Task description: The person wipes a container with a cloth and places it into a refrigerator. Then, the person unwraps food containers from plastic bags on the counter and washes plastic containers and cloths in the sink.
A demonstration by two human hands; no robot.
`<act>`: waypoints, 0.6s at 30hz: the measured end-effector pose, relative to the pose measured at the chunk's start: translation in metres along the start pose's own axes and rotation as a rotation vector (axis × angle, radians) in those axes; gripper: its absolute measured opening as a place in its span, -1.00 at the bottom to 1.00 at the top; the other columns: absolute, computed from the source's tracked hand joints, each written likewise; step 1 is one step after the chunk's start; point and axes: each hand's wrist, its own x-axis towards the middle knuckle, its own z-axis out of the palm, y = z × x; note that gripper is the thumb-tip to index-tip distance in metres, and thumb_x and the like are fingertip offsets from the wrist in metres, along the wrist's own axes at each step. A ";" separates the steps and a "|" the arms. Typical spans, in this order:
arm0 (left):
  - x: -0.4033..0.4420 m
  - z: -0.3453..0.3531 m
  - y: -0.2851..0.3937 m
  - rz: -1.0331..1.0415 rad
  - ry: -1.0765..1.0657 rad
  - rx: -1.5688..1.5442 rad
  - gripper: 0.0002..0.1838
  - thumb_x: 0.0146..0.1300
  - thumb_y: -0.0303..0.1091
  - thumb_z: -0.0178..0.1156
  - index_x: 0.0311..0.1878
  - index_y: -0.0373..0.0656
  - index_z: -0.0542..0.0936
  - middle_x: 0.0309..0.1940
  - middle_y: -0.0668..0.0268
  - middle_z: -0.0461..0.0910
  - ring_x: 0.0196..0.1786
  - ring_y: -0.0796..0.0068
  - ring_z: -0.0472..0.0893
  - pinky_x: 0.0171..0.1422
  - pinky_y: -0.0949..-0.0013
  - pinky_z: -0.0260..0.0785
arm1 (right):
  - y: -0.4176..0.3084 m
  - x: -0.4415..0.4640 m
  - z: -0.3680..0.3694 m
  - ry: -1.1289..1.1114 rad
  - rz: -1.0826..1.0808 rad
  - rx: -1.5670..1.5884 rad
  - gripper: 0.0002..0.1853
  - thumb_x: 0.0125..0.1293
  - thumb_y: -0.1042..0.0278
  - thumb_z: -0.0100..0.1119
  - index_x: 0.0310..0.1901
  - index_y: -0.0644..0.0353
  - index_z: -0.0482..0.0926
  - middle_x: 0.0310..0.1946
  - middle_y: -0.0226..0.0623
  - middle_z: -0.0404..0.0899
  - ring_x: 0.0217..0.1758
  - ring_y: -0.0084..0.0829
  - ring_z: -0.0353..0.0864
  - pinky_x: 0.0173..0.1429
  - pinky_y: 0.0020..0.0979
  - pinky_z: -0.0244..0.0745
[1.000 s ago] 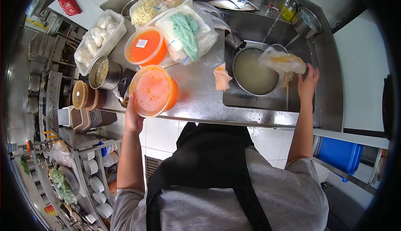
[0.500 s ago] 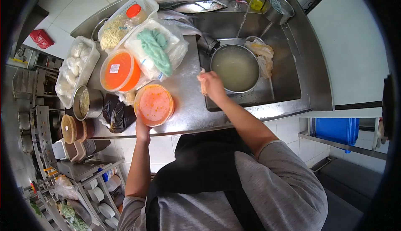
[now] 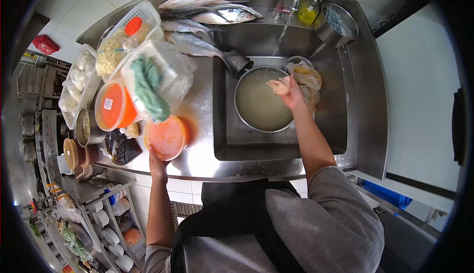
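Near the counter's edge [image 3: 197,175], left hand [image 3: 157,165] holds tub [image 3: 167,135].

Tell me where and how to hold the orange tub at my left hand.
Grip the tub around its curved side, probably best from the front of the counter, where your left hand touches it: the green cloth overlaps its far edge in this view, the black bag lies left.
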 end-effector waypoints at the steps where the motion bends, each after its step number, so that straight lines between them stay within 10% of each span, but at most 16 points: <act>1: -0.005 0.003 -0.001 -0.006 0.009 0.004 -0.23 0.35 0.29 -0.31 0.35 -0.18 0.13 0.22 0.12 0.35 0.10 0.26 0.52 -0.06 0.26 0.49 | -0.003 0.007 -0.007 0.004 0.011 0.000 -0.71 0.38 0.27 0.00 0.00 0.29 0.35 -0.11 -0.14 0.50 -0.03 -0.19 0.56 0.03 -0.15 0.54; 4: -0.027 0.013 -0.009 -0.079 0.143 -0.045 -0.31 0.38 0.21 -0.23 0.34 -0.15 0.15 0.14 0.21 0.38 0.03 0.33 0.49 0.01 0.33 0.39 | -0.002 0.034 -0.036 -0.108 0.012 -0.373 -0.76 0.31 0.29 0.15 -0.12 0.29 0.50 -0.16 -0.20 0.59 -0.04 -0.24 0.58 0.05 -0.27 0.50; 6: -0.051 0.023 -0.027 0.274 0.556 0.282 -0.45 0.41 -0.01 -0.13 0.29 -0.20 0.16 0.07 0.24 0.34 -0.04 0.42 0.40 0.03 0.39 0.27 | 0.011 0.057 -0.078 -0.012 -0.055 -0.717 -0.80 0.26 0.32 0.19 -0.18 0.27 0.54 -0.23 -0.24 0.61 -0.12 -0.26 0.61 -0.03 -0.29 0.50; 8: -0.073 0.044 -0.045 0.693 0.530 0.523 -0.57 0.37 -0.29 -0.06 0.22 -0.23 0.17 -0.03 0.26 0.29 -0.07 0.47 0.31 0.03 0.41 0.19 | 0.034 0.064 -0.112 0.262 -0.286 -1.394 -0.79 0.17 0.40 0.23 -0.19 0.31 0.57 -0.30 -0.15 0.64 -0.23 -0.31 0.64 -0.16 -0.40 0.48; 11: -0.081 0.102 -0.041 0.929 -0.050 0.805 -0.56 0.16 -0.57 0.00 0.14 -0.26 0.21 -0.16 0.23 0.24 -0.24 0.48 0.28 -0.22 0.48 0.22 | 0.095 0.047 -0.123 0.307 -0.219 -1.701 -0.74 0.25 0.39 0.00 -0.09 0.29 0.56 -0.13 -0.04 0.61 -0.08 -0.10 0.60 0.02 -0.18 0.45; 13: -0.069 0.186 -0.012 0.705 -0.350 0.690 -0.70 0.06 -0.56 0.18 -0.09 -0.23 0.50 -0.25 0.11 0.45 -0.20 0.17 0.47 -0.13 0.30 0.36 | 0.158 0.076 -0.183 -0.087 -0.386 -1.785 -0.81 0.13 0.37 0.14 -0.22 0.20 0.59 -0.22 0.03 0.59 -0.19 0.00 0.57 -0.07 -0.16 0.47; 17: 0.009 0.272 -0.076 0.293 -0.531 0.753 -0.74 0.31 -0.27 0.06 -0.03 -0.21 0.52 -0.23 0.16 0.50 -0.20 0.30 0.54 -0.08 0.30 0.41 | 0.124 0.075 -0.196 -0.103 -0.442 -2.015 -0.83 0.16 0.32 0.13 -0.27 0.20 0.57 -0.20 0.04 0.56 -0.21 -0.01 0.57 -0.14 -0.13 0.45; 18: 0.033 0.288 -0.101 -0.075 -0.499 0.586 -0.69 0.36 -0.20 -0.02 -0.03 -0.22 0.52 -0.15 0.18 0.49 -0.17 0.30 0.54 -0.03 0.26 0.39 | 0.119 0.067 -0.185 -0.093 -0.439 -2.021 -0.83 0.16 0.32 0.13 -0.27 0.20 0.57 -0.20 0.04 0.56 -0.21 -0.01 0.57 -0.14 -0.13 0.45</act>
